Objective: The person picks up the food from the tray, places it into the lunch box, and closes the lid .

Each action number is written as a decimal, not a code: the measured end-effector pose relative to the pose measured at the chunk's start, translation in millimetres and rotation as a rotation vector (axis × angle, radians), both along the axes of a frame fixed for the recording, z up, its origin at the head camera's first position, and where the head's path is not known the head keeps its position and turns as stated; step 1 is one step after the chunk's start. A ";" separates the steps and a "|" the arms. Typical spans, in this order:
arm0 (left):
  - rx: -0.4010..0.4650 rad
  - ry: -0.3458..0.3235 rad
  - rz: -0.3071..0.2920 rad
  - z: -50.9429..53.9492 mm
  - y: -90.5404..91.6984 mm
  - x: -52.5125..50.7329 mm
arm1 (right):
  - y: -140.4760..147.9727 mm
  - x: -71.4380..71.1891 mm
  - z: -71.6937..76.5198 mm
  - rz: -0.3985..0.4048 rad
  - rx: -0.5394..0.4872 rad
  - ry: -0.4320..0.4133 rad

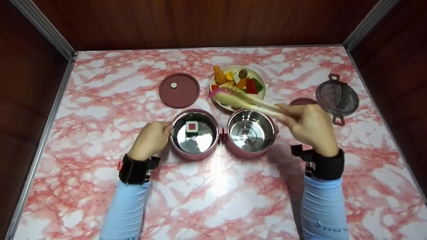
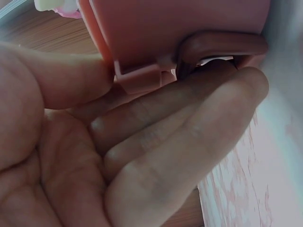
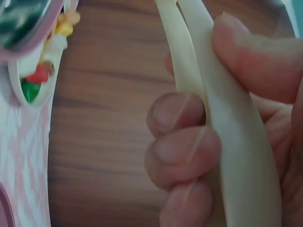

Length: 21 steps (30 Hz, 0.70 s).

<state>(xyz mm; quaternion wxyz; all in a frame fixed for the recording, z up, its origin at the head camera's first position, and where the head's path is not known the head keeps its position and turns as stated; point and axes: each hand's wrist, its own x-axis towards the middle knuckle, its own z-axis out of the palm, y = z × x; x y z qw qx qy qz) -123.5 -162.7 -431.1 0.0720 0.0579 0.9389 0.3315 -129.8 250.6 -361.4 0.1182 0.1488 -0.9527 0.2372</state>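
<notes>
My left hand (image 1: 151, 140) holds the left pink pot (image 1: 195, 156), steel-lined, by its side; in the left wrist view the thumb touches the rim and the fingers (image 2: 180, 146) lie at the brown handle (image 2: 222, 43). A sushi-like block (image 1: 192, 127), white and dark green with a red centre, sits in that pot. My right hand (image 1: 313, 126) grips cream tongs (image 1: 247, 104), blurred in the head view. At their tips is something pink (image 1: 215, 93), its kind unclear. The tongs cross above a plate's near edge and the right pot (image 1: 252, 154), whose steel inside shows no food.
Behind the pots stands a cream plate (image 1: 262, 75) of mixed toy-like food pieces. A dark red round lid (image 1: 181, 96) lies at its left. Another such lid (image 1: 302, 100) is partly hidden by the right hand. Further right lies a dark translucent lid (image 1: 328, 95) with two handles.
</notes>
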 end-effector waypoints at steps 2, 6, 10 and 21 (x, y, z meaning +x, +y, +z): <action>0.003 -0.013 0.002 0.2 0.0 0.1 | -6.8 0.2 -2.3 0.062 0.039 -0.001; 0.006 -0.035 0.010 0.8 0.0 0.0 | -21.2 -0.1 -8.2 0.163 0.096 0.007; 0.012 -0.033 0.009 1.2 0.0 -0.7 | -35.7 0.6 -13.8 0.268 0.151 0.056; 0.011 -0.043 0.001 1.5 -1.4 -0.9 | -67.4 4.0 -28.2 0.362 0.323 0.239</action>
